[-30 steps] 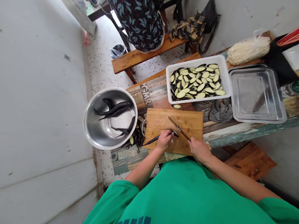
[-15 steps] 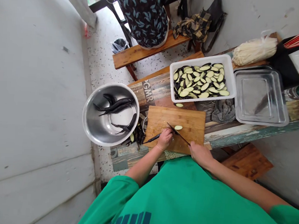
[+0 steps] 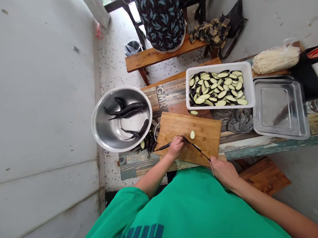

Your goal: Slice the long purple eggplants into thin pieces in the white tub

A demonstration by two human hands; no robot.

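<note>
My left hand (image 3: 176, 147) is closed on a dark, slender eggplant (image 3: 163, 147) lying on the wooden cutting board (image 3: 205, 127). In my right hand (image 3: 222, 170) is the handle of a knife (image 3: 203, 155). Its blade slants up to the left, with the tip beside my left fingers. A pale strip shows along the blade; whether a slice clings there I cannot tell. One cut eggplant slice (image 3: 192, 135) rests on the board past the blade. Beyond the board stands a white tray (image 3: 187, 85) filled with oval eggplant slices (image 3: 218, 85); another slice (image 3: 193, 112) lies on the table against its near side.
A steel bowl (image 3: 97, 138) with several whole eggplants (image 3: 129, 110) stands left, dark trimmings (image 3: 151, 142) beside it. Right of the board are a grey cloth (image 3: 240, 120) and a clear plastic lid (image 3: 294, 107). A person (image 3: 161, 16) sits on a bench (image 3: 141, 60) beyond the table.
My right hand and the knife have drawn back to the right and toward me. The loose slice on the board has turned more upright. The whole view has shifted slightly.
</note>
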